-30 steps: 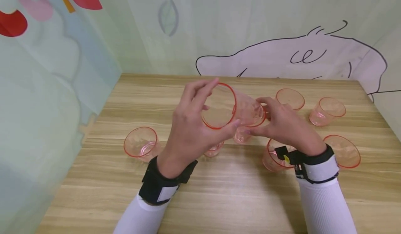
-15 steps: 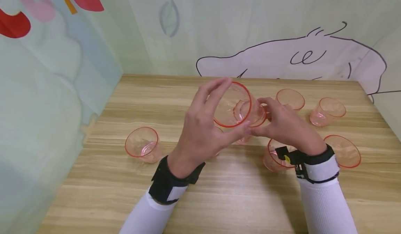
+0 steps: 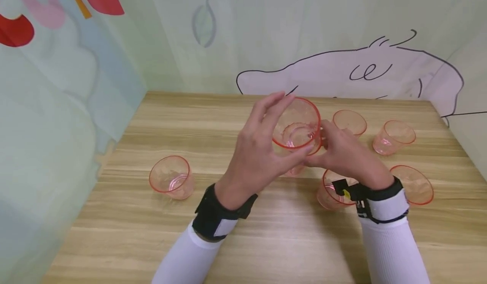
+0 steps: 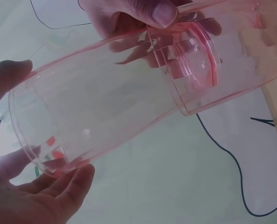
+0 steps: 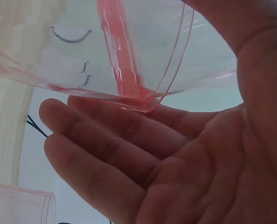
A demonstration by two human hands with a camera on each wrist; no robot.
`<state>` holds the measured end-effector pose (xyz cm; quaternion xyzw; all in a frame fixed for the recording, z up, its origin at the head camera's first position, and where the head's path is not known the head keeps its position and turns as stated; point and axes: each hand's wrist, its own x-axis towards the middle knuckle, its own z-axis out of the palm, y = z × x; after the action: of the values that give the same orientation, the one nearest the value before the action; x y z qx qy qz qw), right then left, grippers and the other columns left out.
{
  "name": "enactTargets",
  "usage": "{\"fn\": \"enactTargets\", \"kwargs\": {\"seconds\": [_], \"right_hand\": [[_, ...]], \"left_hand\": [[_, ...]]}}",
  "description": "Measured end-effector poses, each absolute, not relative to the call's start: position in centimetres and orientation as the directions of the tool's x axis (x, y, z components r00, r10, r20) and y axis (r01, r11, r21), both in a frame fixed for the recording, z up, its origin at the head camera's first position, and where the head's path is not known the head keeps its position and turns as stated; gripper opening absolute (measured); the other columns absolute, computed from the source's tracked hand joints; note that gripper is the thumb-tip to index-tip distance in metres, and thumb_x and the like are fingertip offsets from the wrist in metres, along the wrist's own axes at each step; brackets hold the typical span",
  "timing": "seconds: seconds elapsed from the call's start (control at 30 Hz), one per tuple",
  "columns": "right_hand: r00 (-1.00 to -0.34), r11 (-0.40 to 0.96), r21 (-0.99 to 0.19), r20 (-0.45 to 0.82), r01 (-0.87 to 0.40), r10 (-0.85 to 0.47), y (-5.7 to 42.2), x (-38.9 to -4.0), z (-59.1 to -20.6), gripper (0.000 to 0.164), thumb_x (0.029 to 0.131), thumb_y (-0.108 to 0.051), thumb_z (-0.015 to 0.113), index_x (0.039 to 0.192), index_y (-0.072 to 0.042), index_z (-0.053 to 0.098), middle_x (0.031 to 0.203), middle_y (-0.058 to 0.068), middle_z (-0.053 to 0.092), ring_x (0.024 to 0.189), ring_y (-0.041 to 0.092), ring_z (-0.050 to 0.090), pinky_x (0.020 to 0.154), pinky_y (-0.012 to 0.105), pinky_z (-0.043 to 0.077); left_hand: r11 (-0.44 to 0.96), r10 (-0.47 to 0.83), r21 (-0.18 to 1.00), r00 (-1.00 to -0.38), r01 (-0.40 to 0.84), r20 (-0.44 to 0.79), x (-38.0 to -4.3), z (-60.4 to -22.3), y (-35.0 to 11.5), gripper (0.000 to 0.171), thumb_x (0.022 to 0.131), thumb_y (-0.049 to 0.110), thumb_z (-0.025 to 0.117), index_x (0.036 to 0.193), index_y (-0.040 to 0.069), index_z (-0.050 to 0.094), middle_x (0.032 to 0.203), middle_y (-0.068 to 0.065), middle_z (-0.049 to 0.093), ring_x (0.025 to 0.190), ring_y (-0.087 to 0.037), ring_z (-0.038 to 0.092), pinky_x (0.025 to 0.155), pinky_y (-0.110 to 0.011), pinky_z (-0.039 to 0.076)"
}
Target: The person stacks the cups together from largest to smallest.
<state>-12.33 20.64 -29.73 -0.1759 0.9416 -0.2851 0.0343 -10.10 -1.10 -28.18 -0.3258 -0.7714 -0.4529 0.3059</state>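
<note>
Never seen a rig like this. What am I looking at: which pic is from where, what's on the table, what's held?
No machine here: a person works with their bare left hand and right hand. The wide picture comes from a camera worn on the head, looking forward and down. The two close-ups come from cameras on the left and right wrists.

On the wood-patterned table stand at least five clear pink cups. The left hand holds an upper cup near its rim; the right hand grips around a lower cup. The upper cup's base appears to sit inside the lower one.
</note>
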Motion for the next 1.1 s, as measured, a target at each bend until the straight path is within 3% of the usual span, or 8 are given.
{"fn": "enactTargets", "kwargs": {"seconds": [0.2,0.4,0.6,0.87,1.07,1.1], "right_hand": [[-0.920,0.736,-0.589,0.029,-0.332,-0.391,20.7,-12.6,-29.8,0.067,0.078,-0.037,0.088,0.129,-0.016,0.051,0.114,0.005,0.069,0.103,0.028,0.068,0.088,0.049,0.054],[-0.917,0.722,-0.599,0.051,-0.345,-0.396,20.7,-12.5,-29.9,0.075,0.075,-0.031,0.090,0.134,-0.011,0.047,0.124,0.010,0.066,0.104,0.029,0.068,0.090,0.051,0.052],[-0.920,0.737,-0.595,0.013,-0.322,-0.391,20.6,-12.5,-29.8,0.077,0.076,-0.034,0.089,0.135,-0.007,0.048,0.120,0.012,0.067,0.105,0.030,0.067,0.090,0.050,0.052],[-0.918,0.741,-0.582,0.021,-0.334,-0.397,20.5,-12.5,-29.7,0.076,0.076,-0.033,0.089,0.134,-0.003,0.049,0.117,0.014,0.068,0.100,0.028,0.068,0.086,0.048,0.054],[-0.928,0.766,-0.560,0.015,-0.316,-0.372,20.8,-12.5,-29.7,0.074,0.079,-0.034,0.086,0.135,-0.002,0.050,0.115,0.013,0.070,0.096,0.028,0.069,0.082,0.046,0.054],[-0.929,0.766,-0.560,0.015,-0.315,-0.371,20.9,-12.5,-29.7,0.074,0.079,-0.033,0.086,0.136,-0.002,0.050,0.114,0.012,0.070,0.095,0.027,0.069,0.081,0.045,0.054]], "left_hand": [[0.350,0.245,0.480,-0.574,0.804,0.781,-10.5,-28.8,-0.4,0.085,0.078,0.024,0.089,0.146,0.000,0.045,0.143,-0.019,0.046,0.135,-0.022,0.046,0.107,-0.029,0.041],[0.366,0.288,0.480,-0.588,0.797,0.756,-10.7,-29.4,0.1,0.087,0.080,0.024,0.088,0.149,0.000,0.041,0.147,-0.018,0.046,0.140,-0.020,0.042,0.109,-0.027,0.038],[0.410,0.322,0.517,-0.650,0.751,0.689,-10.7,-29.9,0.2,0.087,0.083,0.026,0.085,0.152,0.003,0.038,0.154,-0.016,0.041,0.144,-0.019,0.037,0.102,-0.028,0.045],[0.485,0.371,0.520,-0.704,0.703,0.605,-10.7,-30.3,0.2,0.084,0.086,0.029,0.082,0.153,0.006,0.036,0.157,-0.020,0.036,0.130,-0.032,0.054,0.092,-0.039,0.054],[0.521,0.398,0.556,-0.761,0.648,0.513,-10.5,-30.1,-0.2,0.086,0.091,0.034,0.077,0.158,0.009,0.028,0.159,-0.013,0.036,0.137,-0.028,0.047,0.097,-0.046,0.051],[0.525,0.405,0.552,-0.760,0.648,0.507,-10.5,-30.1,-0.3,0.087,0.091,0.034,0.076,0.158,0.009,0.027,0.159,-0.013,0.037,0.143,-0.028,0.039,0.102,-0.048,0.047]]}}
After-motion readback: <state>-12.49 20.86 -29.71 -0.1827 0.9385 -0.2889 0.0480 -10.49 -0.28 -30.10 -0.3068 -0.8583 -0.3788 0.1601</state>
